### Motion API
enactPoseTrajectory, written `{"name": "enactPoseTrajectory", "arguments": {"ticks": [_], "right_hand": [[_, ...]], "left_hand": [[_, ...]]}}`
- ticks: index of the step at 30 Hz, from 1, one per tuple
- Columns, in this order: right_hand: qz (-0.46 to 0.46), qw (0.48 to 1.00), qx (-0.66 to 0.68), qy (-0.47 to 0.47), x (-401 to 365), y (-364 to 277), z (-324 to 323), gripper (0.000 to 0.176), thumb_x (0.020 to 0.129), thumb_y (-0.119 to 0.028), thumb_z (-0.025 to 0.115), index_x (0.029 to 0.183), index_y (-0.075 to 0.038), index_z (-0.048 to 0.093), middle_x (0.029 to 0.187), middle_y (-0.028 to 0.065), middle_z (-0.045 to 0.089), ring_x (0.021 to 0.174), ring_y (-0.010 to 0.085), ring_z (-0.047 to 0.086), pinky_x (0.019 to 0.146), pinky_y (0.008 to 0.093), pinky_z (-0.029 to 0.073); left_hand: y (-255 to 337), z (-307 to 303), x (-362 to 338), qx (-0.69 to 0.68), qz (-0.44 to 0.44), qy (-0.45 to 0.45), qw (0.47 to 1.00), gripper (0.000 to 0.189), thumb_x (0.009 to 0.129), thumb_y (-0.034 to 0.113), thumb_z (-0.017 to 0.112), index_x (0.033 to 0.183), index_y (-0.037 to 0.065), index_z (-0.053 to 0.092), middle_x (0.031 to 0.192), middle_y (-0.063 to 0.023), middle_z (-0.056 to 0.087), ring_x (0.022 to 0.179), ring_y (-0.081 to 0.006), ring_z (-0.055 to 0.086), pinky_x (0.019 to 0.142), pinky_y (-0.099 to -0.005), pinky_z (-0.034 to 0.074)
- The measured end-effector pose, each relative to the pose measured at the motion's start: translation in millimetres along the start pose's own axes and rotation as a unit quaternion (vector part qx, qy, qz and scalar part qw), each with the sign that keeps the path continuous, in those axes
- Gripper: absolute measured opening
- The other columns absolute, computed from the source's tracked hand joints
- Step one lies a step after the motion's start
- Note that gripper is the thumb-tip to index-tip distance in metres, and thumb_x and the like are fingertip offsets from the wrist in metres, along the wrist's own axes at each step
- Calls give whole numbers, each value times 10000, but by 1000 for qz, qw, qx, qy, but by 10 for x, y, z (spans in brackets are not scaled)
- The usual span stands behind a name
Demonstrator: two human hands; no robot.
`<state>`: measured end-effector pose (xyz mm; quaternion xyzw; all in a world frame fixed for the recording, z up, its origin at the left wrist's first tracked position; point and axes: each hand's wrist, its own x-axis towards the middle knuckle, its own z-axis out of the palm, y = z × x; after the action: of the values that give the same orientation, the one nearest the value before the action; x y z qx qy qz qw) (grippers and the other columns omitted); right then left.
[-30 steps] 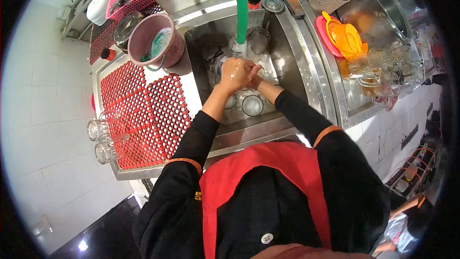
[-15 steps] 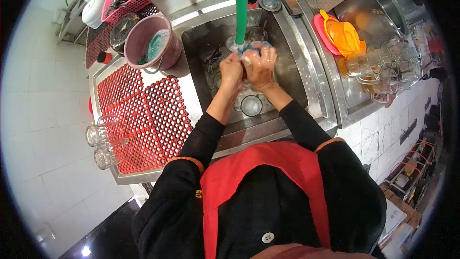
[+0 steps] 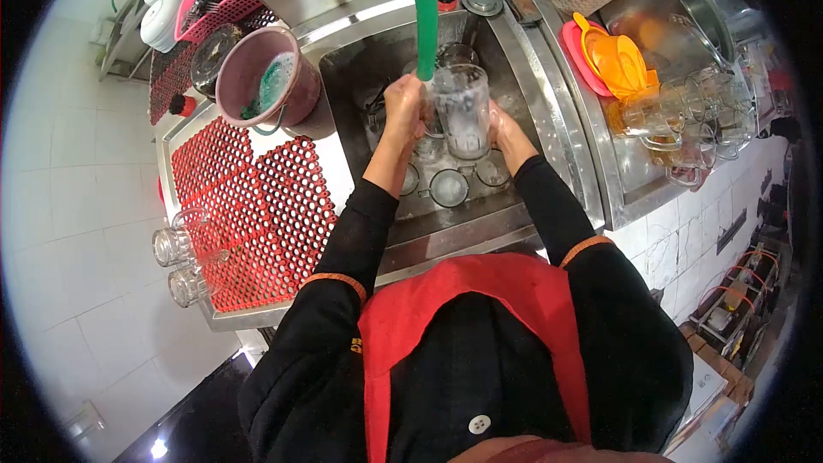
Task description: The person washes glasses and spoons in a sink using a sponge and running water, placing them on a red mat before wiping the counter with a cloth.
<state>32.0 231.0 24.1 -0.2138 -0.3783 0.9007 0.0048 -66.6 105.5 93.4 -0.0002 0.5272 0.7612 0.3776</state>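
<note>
Head view; clear jug (image 3: 465,120) between left hand (image 3: 403,109) and right hand (image 3: 507,133).

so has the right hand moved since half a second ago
Yes, to the right: the right hand is farther from the green hose and nearer the right edge of the sink.

Your stainless-steel desk (image 3: 567,130) carries red perforated mats (image 3: 296,206) at left of the frame, two glass mugs (image 3: 185,286) along their left edge, a pink bucket (image 3: 302,90) at upper left, and orange-and-pink plasticware (image 3: 624,64) beside clustered drinking glasses (image 3: 699,111) at upper right.
</note>
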Motion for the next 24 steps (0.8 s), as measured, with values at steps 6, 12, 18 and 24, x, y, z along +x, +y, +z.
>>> {"name": "enactPoseTrajectory", "arguments": {"ticks": [6,12,18,24], "right_hand": [[205,963,-128,118,99,237,-548,456,886,-335,303,1118,26,459,998,95,583,868,184,574,761,331,466],[-28,683,-693,229,432,-320,-255,345,746,-173,518,1080,-89,505,1046,177,529,853,292,579,719,388,461],[-76,476,-869,117,1059,-80,-642,241,753,-124,486,980,-120,570,979,184,552,877,327,567,722,398,467],[-105,481,-854,168,1084,27,-586,213,764,-159,444,746,-63,633,764,136,613,707,306,604,600,390,487]], "left_hand": [[-225,-220,251,-9,108,87,990,203,696,162,643,816,15,573,594,-1,514,373,-62,354,356,-194,239],[-711,-314,335,180,14,67,981,330,714,107,568,988,-74,533,667,-64,570,410,-123,474,462,-246,397],[-1264,-333,438,452,-78,-13,888,401,714,128,493,1091,-7,496,613,-112,585,549,-221,581,539,-317,459],[-2081,-534,630,426,-109,-128,889,564,713,132,503,1253,87,349,1099,-221,505,1041,-349,473,879,-361,372]]}}
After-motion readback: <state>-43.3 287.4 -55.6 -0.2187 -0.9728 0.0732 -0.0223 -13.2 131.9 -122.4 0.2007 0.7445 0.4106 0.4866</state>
